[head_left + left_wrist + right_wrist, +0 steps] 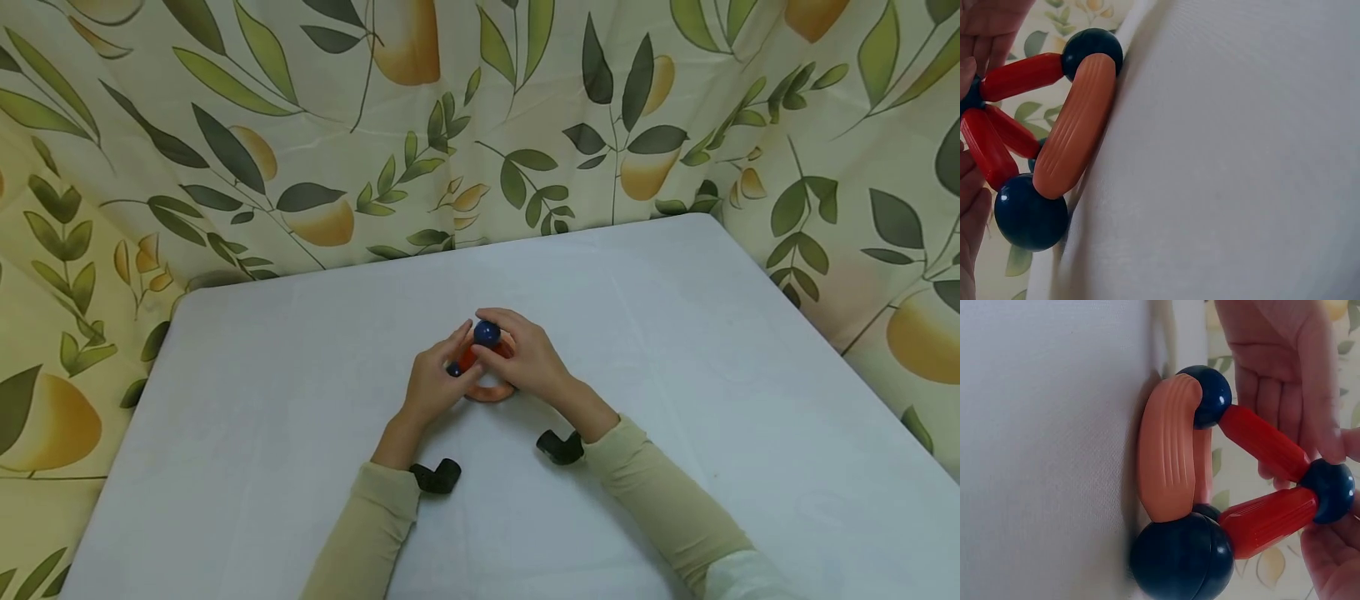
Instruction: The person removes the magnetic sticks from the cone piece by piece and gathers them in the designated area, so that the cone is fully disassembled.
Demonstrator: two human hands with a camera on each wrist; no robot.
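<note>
A toy frame of balls and sticks stands on the table. Its base has curved orange sticks (491, 392) (1169, 447) between blue balls (1032, 212). Straight red sticks (1267, 522) slant up from there and meet at a blue top ball (487, 333). My right hand (525, 354) pinches that top ball between thumb and fingers. From the other side my left hand (435, 379) holds the top too, its thumb tip against the ball in the right wrist view. The fingers hide part of the frame from above.
A white cloth covers the table (300, 400). Black wrist cameras (437, 477) hang at both wrists, low over the cloth. A leaf-and-fruit patterned curtain (420, 167) surrounds the table's back and sides.
</note>
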